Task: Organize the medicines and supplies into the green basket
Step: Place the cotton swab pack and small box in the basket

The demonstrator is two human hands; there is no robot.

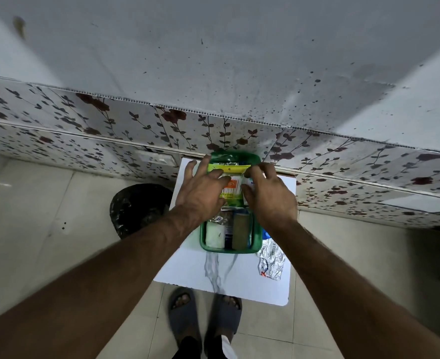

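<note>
A green basket (257, 238) stands on a small white table (188, 268) by the wall. Its near half holds a white pack (214, 235), a dark item and a brown roll (240, 233), all standing side by side. Over the far half lies a clear packet of cotton swabs (233, 187) with a yellow-green header. My left hand (200, 193) rests its fingers on the packet's left side. At the packet's right edge, my right hand (270, 195) pinches it with thumb and fingers. A silver foil blister strip (270, 260) lies on the table right of the basket.
A black bin (138, 208) stands on the floor left of the table. A floral-patterned wall panel (110, 130) runs just behind the table. A blue object (265, 233) peeks out at the basket's right side. My feet in dark slippers (203, 314) are below the table edge.
</note>
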